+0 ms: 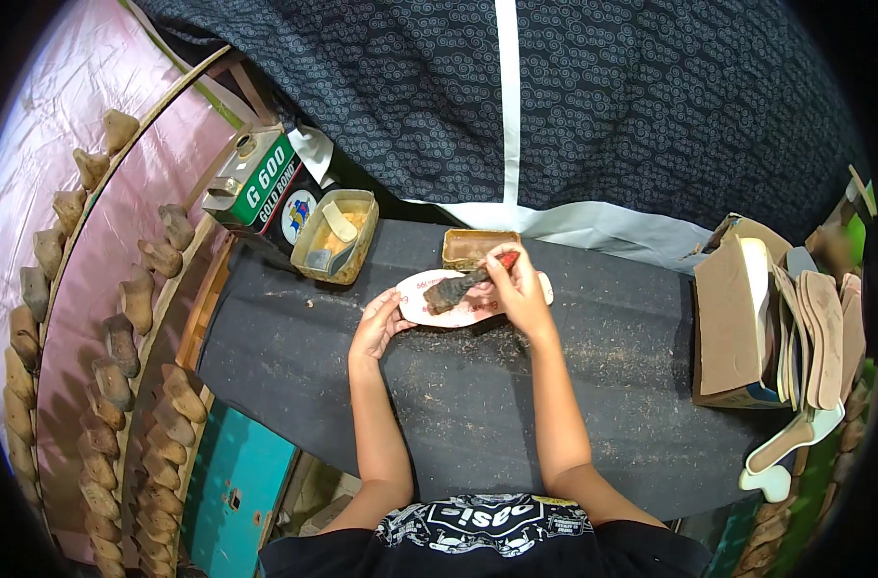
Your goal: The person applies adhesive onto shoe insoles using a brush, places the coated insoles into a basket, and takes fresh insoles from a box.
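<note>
My left hand grips one end of a white shoe insole with red print on it, fingers beneath and thumb along the edge. In my right hand is a brush with a red handle and dark, clumped bristles. The bristles rest on the insole's upper face, nearer its left half. The right hand covers part of the insole towards its right end. Just beyond the right hand stands a small rectangular tin with a brownish inside.
A larger tin with pale pieces stands back left beside a green and black can. At right, a cardboard box holds several soles, with a white-edged sole below. Wooden shoe lasts line racks at left. Crumbs dot the dark tabletop.
</note>
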`<state>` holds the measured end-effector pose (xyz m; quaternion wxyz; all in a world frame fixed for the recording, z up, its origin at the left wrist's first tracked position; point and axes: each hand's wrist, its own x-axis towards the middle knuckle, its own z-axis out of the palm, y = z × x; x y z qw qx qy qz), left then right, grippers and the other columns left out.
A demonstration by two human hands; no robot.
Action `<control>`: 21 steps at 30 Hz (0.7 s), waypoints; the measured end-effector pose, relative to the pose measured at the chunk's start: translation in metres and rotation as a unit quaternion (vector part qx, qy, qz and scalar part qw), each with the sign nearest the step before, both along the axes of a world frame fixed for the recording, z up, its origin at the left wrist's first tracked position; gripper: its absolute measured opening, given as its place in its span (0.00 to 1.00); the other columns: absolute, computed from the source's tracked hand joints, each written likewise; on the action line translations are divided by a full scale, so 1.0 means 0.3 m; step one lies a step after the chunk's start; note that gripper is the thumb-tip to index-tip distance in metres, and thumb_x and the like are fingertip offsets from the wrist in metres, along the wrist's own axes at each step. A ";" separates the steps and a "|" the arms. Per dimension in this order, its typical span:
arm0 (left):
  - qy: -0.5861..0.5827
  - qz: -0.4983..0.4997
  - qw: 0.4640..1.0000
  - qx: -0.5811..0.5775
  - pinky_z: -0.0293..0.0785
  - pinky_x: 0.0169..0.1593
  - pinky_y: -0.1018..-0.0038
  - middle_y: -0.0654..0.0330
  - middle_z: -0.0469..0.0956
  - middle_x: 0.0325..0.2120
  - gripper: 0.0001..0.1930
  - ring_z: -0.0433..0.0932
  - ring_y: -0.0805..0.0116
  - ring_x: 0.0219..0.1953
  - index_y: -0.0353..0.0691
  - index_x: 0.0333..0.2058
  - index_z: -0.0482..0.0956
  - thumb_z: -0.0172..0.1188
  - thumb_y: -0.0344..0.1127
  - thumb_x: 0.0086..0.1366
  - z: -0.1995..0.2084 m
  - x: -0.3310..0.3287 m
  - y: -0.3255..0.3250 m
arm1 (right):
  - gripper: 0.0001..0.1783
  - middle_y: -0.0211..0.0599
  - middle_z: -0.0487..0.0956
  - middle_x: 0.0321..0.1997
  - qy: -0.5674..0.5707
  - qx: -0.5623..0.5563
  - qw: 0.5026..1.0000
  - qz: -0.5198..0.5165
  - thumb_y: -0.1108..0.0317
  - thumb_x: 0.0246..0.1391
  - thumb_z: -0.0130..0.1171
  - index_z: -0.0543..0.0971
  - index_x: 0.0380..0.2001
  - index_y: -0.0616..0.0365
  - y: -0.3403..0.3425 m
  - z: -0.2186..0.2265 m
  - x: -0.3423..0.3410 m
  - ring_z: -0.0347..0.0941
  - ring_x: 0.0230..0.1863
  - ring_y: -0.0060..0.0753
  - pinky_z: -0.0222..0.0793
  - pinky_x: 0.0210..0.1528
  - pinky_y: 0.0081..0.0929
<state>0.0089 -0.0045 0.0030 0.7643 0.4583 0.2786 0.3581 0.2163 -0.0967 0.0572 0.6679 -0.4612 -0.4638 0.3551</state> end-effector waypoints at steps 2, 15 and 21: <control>0.006 0.002 1.000 0.001 0.71 0.34 0.77 0.59 0.73 0.33 0.14 0.73 0.72 0.32 0.35 0.41 0.66 0.45 0.36 0.58 0.004 -0.006 0.000 | 0.07 0.32 0.69 0.29 0.003 -0.016 1.000 -0.011 0.68 0.52 0.43 0.62 0.32 0.59 -0.022 0.021 0.049 0.67 0.23 0.15 0.65 0.25 0.11; 0.058 0.023 0.998 0.015 0.72 0.32 0.79 0.60 0.73 0.31 0.14 0.74 0.74 0.30 0.35 0.40 0.66 0.47 0.38 0.57 0.008 0.008 0.002 | 0.06 0.31 0.70 0.27 -0.006 0.015 0.994 -0.110 0.68 0.51 0.45 0.64 0.31 0.58 -0.110 0.049 0.198 0.63 0.20 0.13 0.61 0.23 0.09; 0.027 0.030 0.999 0.007 0.71 0.30 0.80 0.64 0.73 0.28 0.13 0.73 0.77 0.29 0.38 0.37 0.68 0.47 0.40 0.58 0.008 0.016 -0.005 | 0.06 0.29 0.67 0.28 0.011 0.062 0.998 -0.010 0.69 0.51 0.44 0.63 0.32 0.60 -0.010 0.040 -0.020 0.64 0.25 0.14 0.64 0.26 0.11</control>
